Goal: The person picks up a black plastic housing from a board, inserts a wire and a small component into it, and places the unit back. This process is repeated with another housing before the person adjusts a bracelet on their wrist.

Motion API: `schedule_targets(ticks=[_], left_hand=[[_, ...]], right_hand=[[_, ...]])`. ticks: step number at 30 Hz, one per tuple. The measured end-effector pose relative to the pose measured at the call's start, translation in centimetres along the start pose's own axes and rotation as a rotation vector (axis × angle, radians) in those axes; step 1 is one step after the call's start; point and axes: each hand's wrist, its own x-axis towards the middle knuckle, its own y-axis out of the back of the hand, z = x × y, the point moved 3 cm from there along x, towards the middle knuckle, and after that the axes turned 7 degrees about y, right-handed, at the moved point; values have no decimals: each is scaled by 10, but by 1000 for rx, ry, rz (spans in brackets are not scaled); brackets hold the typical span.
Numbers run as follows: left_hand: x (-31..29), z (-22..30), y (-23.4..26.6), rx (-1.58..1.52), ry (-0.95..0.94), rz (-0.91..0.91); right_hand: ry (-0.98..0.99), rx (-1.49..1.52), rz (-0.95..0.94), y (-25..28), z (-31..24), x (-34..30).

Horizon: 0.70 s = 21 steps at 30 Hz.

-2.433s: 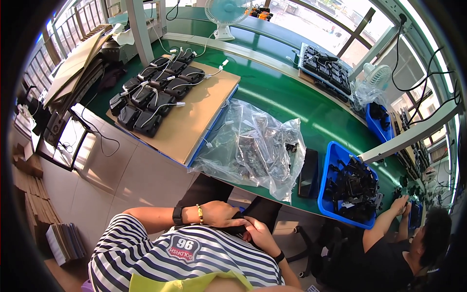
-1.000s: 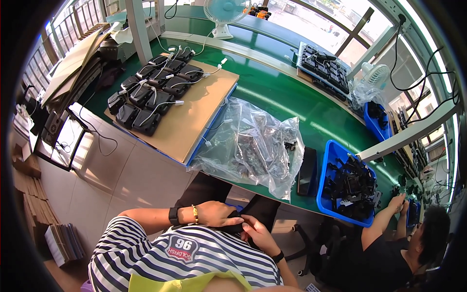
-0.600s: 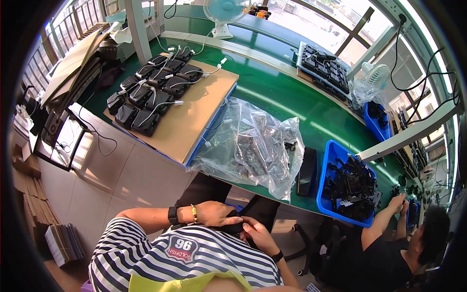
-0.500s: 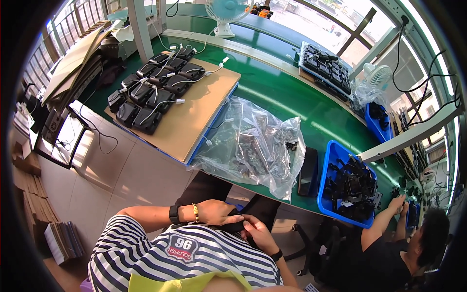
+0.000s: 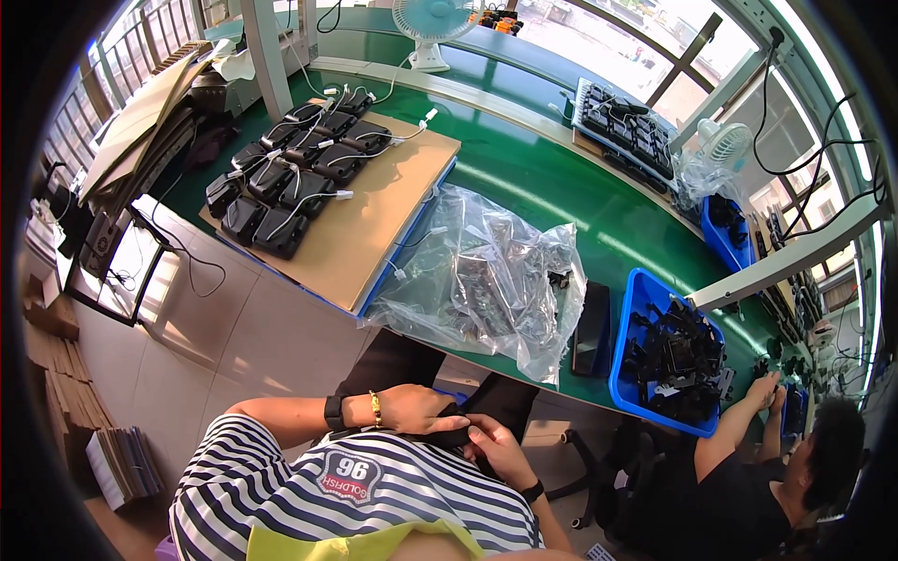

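Observation:
Close to my body, below the table's front edge, both my hands grip a dark black piece (image 5: pixel 453 434); fingers cover most of it, so its kind does not show. My left hand (image 5: pixel 412 409) is closed over its upper left side. From the right, my right hand (image 5: pixel 499 447) pinches it with thumb and fingers. A clear plastic bag (image 5: pixel 505 280) with small parts inside lies on the table beyond my hands. Left of the bag, several black housings with white-plugged cables (image 5: pixel 281 196) sit in rows on a brown cardboard sheet (image 5: pixel 383 224).
A blue bin (image 5: pixel 621 379) of black plastic parts stands on the green table (image 5: pixel 524 168) at right, beside a dark flat object (image 5: pixel 591 332). Farther back are a fan (image 5: pixel 432 28) and a loaded tray (image 5: pixel 617 126). A co-worker (image 5: pixel 748 486) sits at lower right.
My hands and the black piece stay almost in place. The whole view has shifted very slightly.

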Motion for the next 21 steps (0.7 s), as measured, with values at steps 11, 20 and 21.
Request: schedule_targets(ticks=[11, 20, 21], left_hand=[[0, -7, -4, -48, -28, 24], [-1, -2, -1, 29, -18, 18], [-2, -2, 0, 11, -29, 15]], right_hand=[[14, 5, 12, -2, 0, -2], [42, -64, 7, -1, -1, 0], [53, -55, 5, -2, 0, -1]])
